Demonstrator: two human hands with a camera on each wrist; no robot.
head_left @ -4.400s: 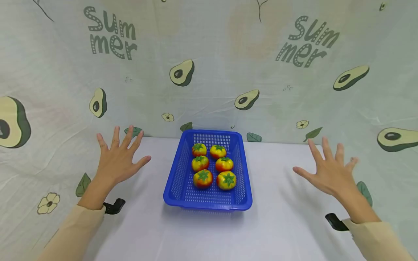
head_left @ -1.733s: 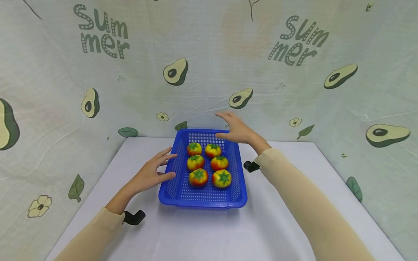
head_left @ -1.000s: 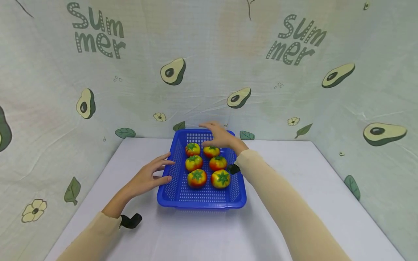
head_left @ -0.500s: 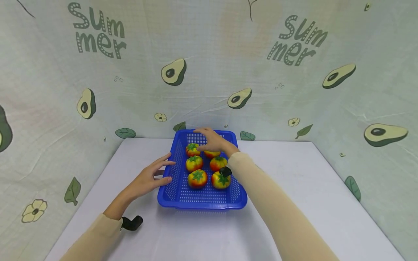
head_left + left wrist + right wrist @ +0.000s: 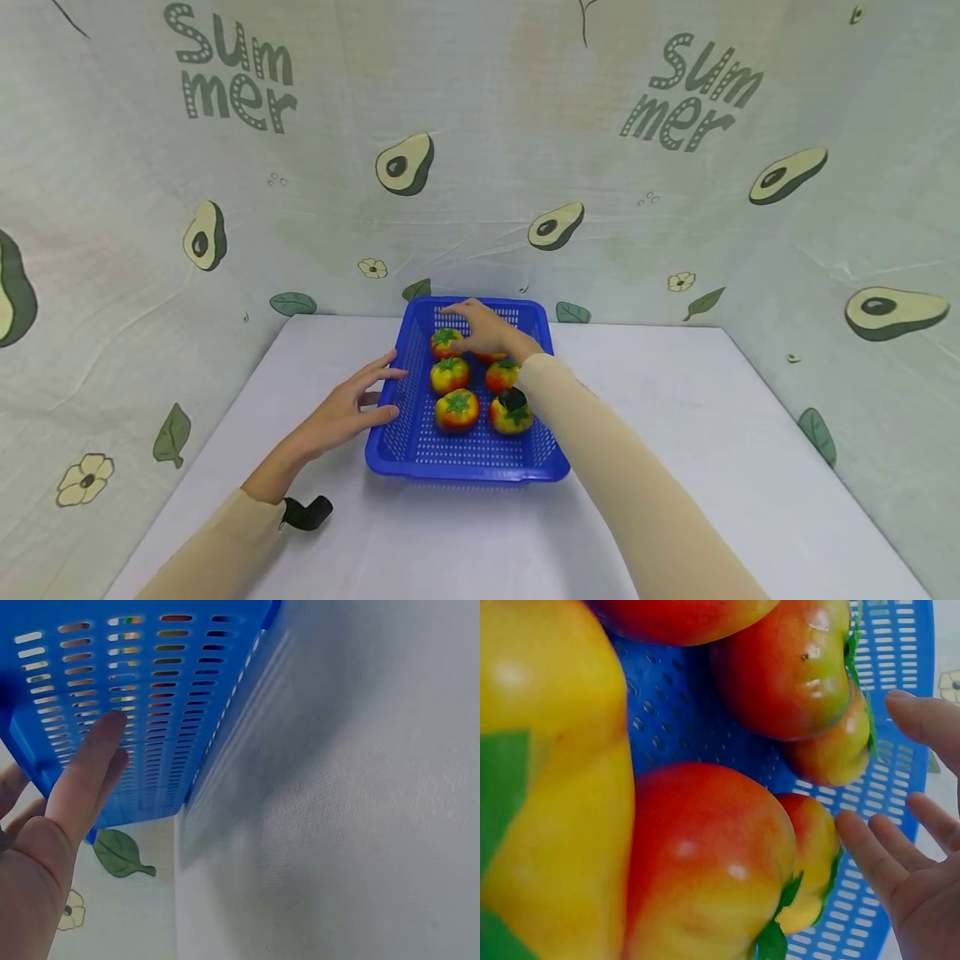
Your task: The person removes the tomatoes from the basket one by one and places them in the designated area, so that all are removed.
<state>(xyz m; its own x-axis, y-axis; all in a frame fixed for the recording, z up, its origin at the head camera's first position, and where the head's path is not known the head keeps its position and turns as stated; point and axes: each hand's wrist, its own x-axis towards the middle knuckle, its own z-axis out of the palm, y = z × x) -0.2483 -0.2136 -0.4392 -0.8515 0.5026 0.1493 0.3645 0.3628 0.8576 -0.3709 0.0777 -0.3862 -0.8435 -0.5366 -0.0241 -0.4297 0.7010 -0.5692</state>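
We see the right hand (image 5: 489, 331) reaching in over the far part of the basket, palm down, fingers spread and slightly bent, closed around nothing. The far-left fruit (image 5: 443, 343) lies just beside the thumb, toward the basket's left side, while the far-right fruit (image 5: 492, 358) sits beneath the palm, largely covered. That sideways offset is the relation we judge to matter most; both fruits look round, so we find no long axis to line up with. Whether a fingertip touches either one, we cannot tell.

The left hand (image 5: 339, 418) is at the basket's left edge with its fingers loosely extended, and we see no firm hold on the rim. The right hand is the nearer to both far fruits. Closer to us in the basket (image 5: 468, 477) come the middle-left fruit (image 5: 450, 377), middle-right fruit (image 5: 500, 378), near-left fruit (image 5: 457, 412) and near-right fruit (image 5: 512, 422). The basket stands against or near the far edge of the tabletop (image 5: 675, 392), its longer side apparently running from near to far.
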